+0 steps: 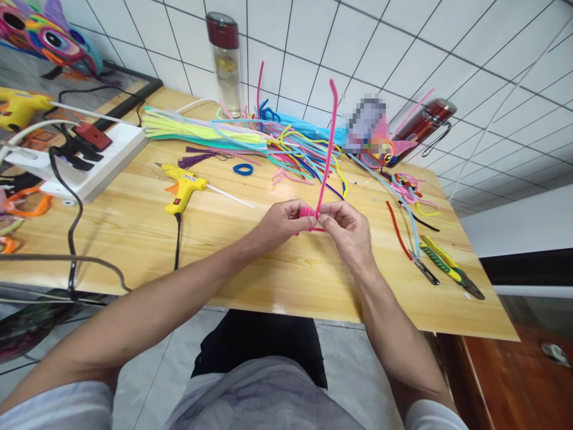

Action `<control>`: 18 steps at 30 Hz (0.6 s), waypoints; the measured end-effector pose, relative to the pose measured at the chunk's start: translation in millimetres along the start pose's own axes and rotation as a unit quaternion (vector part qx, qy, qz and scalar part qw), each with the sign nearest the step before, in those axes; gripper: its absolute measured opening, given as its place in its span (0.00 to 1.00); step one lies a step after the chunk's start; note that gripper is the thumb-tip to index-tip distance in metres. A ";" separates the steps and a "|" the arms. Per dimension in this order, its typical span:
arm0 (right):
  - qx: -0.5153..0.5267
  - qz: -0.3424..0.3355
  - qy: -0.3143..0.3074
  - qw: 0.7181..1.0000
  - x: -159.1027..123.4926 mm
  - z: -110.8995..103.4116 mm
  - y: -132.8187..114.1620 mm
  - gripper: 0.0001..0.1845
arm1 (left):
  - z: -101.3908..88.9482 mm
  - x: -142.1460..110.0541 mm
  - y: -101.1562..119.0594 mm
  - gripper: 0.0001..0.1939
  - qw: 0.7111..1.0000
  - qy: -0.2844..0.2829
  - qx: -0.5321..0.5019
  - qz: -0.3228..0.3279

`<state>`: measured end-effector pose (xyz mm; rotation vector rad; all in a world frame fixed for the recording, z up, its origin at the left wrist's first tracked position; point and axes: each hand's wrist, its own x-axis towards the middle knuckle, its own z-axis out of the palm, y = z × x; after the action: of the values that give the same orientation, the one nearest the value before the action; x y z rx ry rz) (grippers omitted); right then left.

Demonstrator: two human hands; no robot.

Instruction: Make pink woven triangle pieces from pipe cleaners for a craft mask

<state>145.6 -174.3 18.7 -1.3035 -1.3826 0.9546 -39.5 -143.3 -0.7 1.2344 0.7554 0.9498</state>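
Note:
A pink pipe cleaner (pixel 330 140) stands up between my two hands above the table, its top end bent slightly to the left. Its lower part is wound into a tight pink coil (pixel 307 212), partly hidden by my fingers. My left hand (pixel 286 220) pinches the coil between thumb and fingertips. On the other side, my right hand (pixel 349 227) is closed, thumb against forefinger, at the base of the upright length. A short pink end runs sideways beneath the fingers.
A yellow glue gun (pixel 183 188) lies left of my hands, beside a white power strip (pixel 96 164). Pipe cleaner bundles (pixel 206 131) and a glass bottle (pixel 227 65) stand behind. Pliers (pixel 452 269) and a small cutter (pixel 425 270) lie at right.

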 end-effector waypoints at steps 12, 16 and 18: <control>0.050 0.026 -0.006 0.998 0.5 2.0 -8.7 0.10 | 2.1 0.2 4.3 0.16 1.000 -0.018 -0.018 0.008; 0.054 0.027 0.002 0.998 1.4 1.7 -7.6 0.09 | 3.2 0.9 3.9 0.15 0.999 -0.033 -0.032 0.014; 0.058 0.029 0.003 0.998 1.8 1.1 -6.3 0.10 | 3.0 1.0 3.0 0.16 0.999 -0.037 -0.032 0.014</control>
<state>143.2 -173.2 24.8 -1.2637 -1.2711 1.0540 -37.0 -143.5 2.8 1.2201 0.6467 0.9380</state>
